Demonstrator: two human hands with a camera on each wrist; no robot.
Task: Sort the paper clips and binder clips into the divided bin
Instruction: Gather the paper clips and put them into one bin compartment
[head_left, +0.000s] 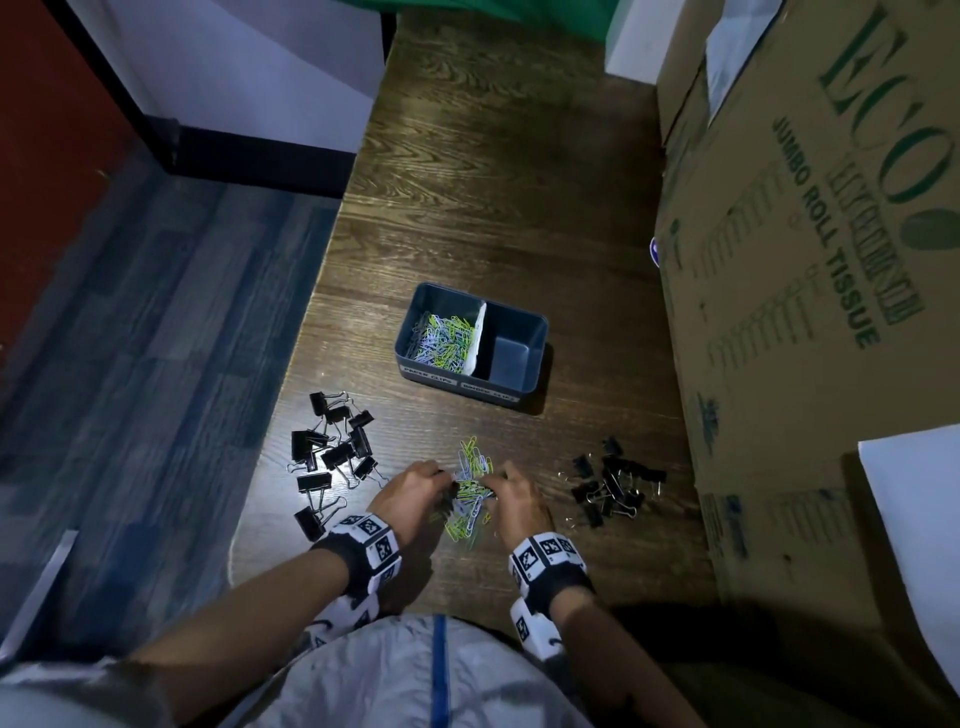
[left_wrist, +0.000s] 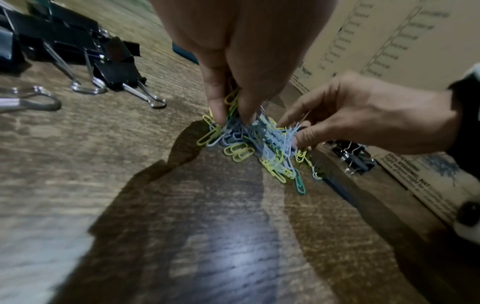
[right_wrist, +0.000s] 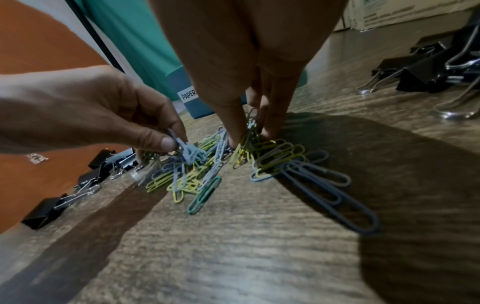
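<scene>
A heap of yellow, blue and green paper clips (head_left: 471, 493) lies on the wooden table near its front edge. My left hand (head_left: 415, 493) pinches a bunch of paper clips (left_wrist: 233, 115) from the heap's left side. My right hand (head_left: 511, 496) pinches paper clips (right_wrist: 249, 131) on its right side. The divided blue bin (head_left: 511, 387) stands farther back; its left compartment holds several paper clips (head_left: 441, 338), its right compartment looks bare. Large black binder clips (head_left: 332, 452) lie at the left, smaller black binder clips (head_left: 613, 483) at the right.
Big cardboard boxes (head_left: 810, 291) wall off the table's right side. The table's left edge (head_left: 291, 364) drops to a blue floor. A white sheet (head_left: 914, 525) lies at the right. Bare wood stretches behind the bin.
</scene>
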